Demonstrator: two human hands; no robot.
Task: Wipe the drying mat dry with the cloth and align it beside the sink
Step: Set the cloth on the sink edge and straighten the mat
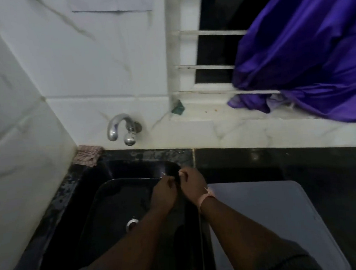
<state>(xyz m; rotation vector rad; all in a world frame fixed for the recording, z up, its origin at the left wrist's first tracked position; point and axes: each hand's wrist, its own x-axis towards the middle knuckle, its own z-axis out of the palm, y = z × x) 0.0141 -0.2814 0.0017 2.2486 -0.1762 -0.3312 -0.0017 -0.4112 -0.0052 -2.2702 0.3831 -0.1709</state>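
— Where's the drying mat (269, 219) from your grip?

— Flat on the black counter (322, 162), touching the sink's (72, 205) right rim, long axis running away from you. It lies just right of your right hand (192, 185), the nearer one.

— And the hands?

— Your left hand (163, 194) and the right are closed together over the sink on something dark, likely a cloth; too dim to tell. A checked cloth (88, 154) sits at the far left corner.

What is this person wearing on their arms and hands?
Both hands are bare, with no gloves. The right hand has a pale pink band tied at the wrist, with a small knot or tassel. The left hand wears nothing visible. Dark grey knitted sleeves are pushed up towards the elbows.
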